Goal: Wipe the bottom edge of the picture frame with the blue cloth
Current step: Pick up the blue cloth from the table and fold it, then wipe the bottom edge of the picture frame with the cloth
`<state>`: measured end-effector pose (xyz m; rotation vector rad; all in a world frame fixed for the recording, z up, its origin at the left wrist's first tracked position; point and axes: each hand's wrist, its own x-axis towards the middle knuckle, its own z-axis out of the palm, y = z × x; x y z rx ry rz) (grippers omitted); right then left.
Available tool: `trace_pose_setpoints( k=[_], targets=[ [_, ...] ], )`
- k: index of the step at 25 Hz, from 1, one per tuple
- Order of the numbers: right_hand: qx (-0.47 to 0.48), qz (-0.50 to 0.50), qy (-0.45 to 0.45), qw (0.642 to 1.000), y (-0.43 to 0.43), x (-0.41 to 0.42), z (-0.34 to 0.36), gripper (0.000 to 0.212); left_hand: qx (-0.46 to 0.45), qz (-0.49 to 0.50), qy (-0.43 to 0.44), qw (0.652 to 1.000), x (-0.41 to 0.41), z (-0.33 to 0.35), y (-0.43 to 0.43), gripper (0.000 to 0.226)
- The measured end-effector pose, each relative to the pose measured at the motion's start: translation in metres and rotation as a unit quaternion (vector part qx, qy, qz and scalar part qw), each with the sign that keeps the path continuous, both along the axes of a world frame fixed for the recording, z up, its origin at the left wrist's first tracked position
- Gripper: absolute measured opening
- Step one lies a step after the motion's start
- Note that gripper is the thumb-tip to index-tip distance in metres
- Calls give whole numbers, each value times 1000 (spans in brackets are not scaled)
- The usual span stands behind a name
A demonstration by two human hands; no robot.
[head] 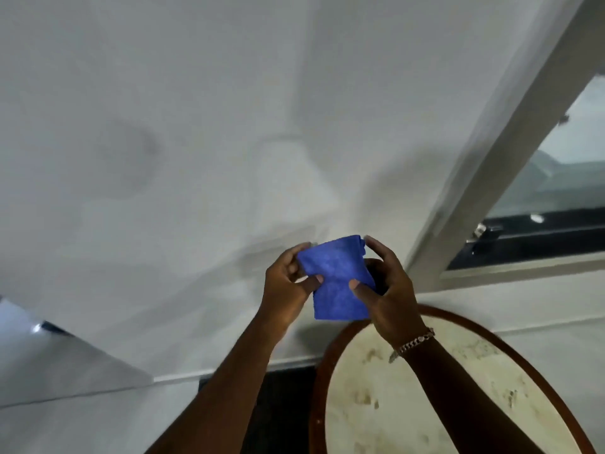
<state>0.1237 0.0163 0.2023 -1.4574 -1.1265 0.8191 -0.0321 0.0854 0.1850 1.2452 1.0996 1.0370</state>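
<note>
A folded blue cloth [337,280] is held up in front of a plain white wall, a little right of centre. My left hand [288,283] pinches its left side between thumb and fingers. My right hand [386,290], with a chain bracelet on the wrist, grips the cloth's right side. No picture frame shows in this view. The image is blurred.
A round table [458,388] with a brown rim and pale marbled top sits at the lower right under my right arm. A white-framed window [523,158] slants across the right. A grey slanted surface [65,362] lies at the lower left.
</note>
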Motion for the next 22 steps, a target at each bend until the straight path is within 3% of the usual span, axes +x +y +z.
trace_pose_setpoints(
  k=[4,7,10,12,16,19,22],
  targets=[
    [174,-66,-90,978,20,-10,108,60,111,6,-22,994,-7,121,25,41],
    [308,-229,-263,885,35,-24,183,59,206,16,-34,978,-6,220,37,38],
    [348,-250,-400,810,55,-40,239,61,312,0,-33,950,-2,303,41,33],
    [369,-238,-434,786,72,-50,267,61,364,-8,-32,931,-2,347,40,29],
    [460,-266,-419,736,110,-59,320,69,446,-28,-28,894,-15,410,40,35],
    [492,-293,-444,689,142,-71,358,59,582,10,80,809,-44,448,50,38],
    [463,-345,-470,667,164,-78,361,53,709,105,194,670,-83,478,69,40]
  ],
)
